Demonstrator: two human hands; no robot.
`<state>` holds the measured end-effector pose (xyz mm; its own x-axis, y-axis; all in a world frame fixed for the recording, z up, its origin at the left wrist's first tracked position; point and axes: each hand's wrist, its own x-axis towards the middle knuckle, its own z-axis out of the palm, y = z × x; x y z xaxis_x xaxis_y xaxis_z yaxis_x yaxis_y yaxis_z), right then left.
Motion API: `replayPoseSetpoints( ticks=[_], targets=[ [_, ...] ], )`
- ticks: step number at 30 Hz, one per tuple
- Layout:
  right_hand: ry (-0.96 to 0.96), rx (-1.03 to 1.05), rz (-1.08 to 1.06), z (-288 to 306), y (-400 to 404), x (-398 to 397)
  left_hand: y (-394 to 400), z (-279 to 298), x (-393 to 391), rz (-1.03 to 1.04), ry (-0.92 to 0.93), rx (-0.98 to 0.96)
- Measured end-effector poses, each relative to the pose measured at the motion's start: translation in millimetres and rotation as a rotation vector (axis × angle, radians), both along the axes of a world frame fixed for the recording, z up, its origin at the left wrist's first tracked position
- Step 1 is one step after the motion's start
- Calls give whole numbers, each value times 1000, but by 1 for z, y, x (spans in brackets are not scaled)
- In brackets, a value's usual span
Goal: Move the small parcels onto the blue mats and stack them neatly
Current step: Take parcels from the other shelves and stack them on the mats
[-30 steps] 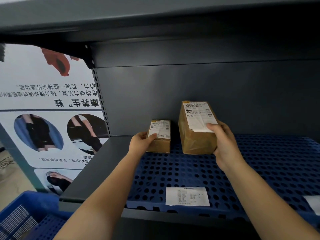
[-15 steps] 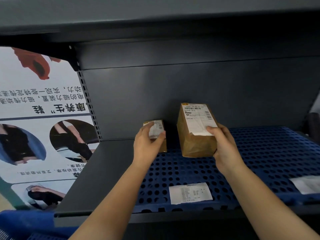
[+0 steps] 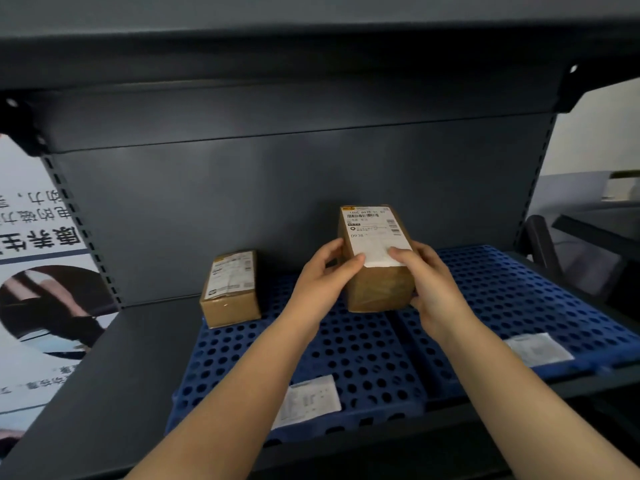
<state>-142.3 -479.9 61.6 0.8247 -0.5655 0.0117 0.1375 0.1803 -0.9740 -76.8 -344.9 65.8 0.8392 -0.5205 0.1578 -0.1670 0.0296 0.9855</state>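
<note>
Released by the left hand [image 3: 323, 285], the small box [image 3: 231, 289] sits alone on the blue mat [image 3: 346, 358], while both hands, left and right hand [image 3: 431, 289], now clasp the taller box [image 3: 379, 268].

Head cam, close, fwd and down into shelf bay [image 3: 104, 358].

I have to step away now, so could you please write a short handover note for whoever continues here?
Left hand and right hand both grip the taller parcel, standing upright on the blue mats near the back.
The smaller parcel lies at the mats' left rear edge, untouched.
Done: both parcels are on the shelf.
Left: stack them neatly on the mats.
</note>
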Motion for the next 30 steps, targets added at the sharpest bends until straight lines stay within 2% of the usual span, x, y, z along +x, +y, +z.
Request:
replayPoseSetpoints(
  ticks=[8,18,30],
  targets=[
    [171,-129,164,12,-91,19,-79,-6,16,64,100,52],
    [314,-202,322,-4,-157,47,-143,-22,33,120,275,92],
    [254,-221,377,-15,-162,58,-156,-23,35,250,312,56]
  ],
)
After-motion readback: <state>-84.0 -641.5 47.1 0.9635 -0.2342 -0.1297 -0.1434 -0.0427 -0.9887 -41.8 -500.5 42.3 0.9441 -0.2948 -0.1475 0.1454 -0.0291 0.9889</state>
